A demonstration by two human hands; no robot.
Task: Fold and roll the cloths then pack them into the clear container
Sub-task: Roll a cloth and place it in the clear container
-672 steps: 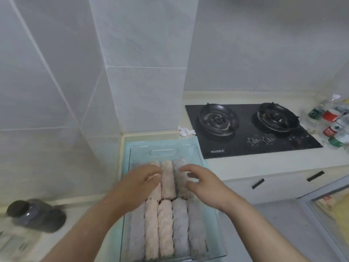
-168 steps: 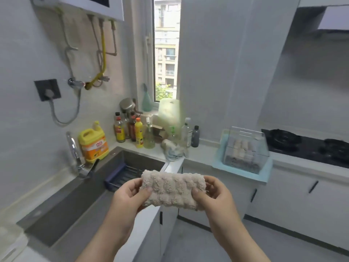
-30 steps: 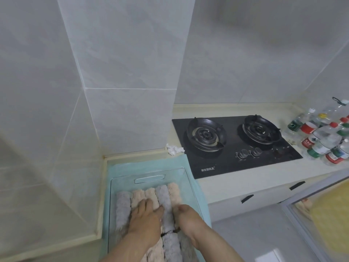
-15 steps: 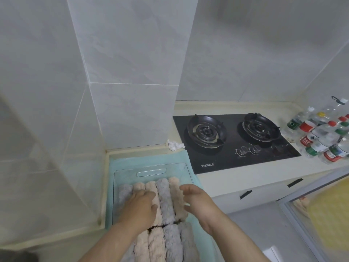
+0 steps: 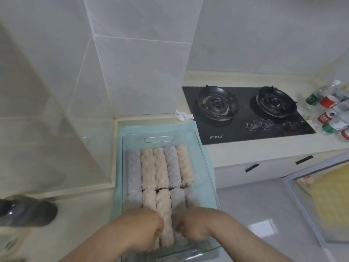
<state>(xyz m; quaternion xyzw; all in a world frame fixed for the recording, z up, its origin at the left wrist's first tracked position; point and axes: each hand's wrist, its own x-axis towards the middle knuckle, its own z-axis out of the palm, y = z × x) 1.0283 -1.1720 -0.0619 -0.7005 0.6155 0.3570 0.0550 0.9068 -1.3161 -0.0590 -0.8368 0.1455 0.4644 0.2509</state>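
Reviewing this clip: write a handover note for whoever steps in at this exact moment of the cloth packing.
Left hand: curled down beside a pink roll in the near row; grip unclear.
Right hand: on that roll's other side, blurred; grip unclear.
Clear container sits on a blue mat beside the stove.
Done: far row of five rolls packed; near row laid in.
Left: settle the pink roll, probably. No loose cloths in view.
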